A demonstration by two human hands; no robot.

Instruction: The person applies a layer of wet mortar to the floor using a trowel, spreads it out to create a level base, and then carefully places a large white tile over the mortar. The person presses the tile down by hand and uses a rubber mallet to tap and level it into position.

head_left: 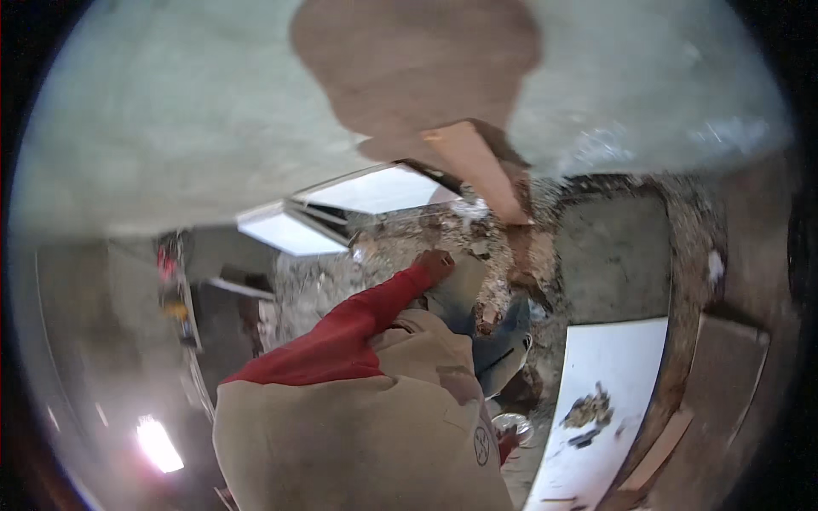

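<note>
Beside the person's right hip, a shiny, whitish, rounded object (515,424) meets the bare right hand (508,444); whether its fingers grip is unclear. Farther out, the bare left hand (435,266) rests on faded, dusty trousers (458,294), finger spread too blurred to tell.

Over there, a hand could pass across the bare stretch by the upper edge of the white board (615,353); farther down it, a debris clump (589,409) obstructs. Beyond the left hand (435,266), white panels (379,189) and a slanting plank (479,169) hinder reaching the wall (170,128).
</note>
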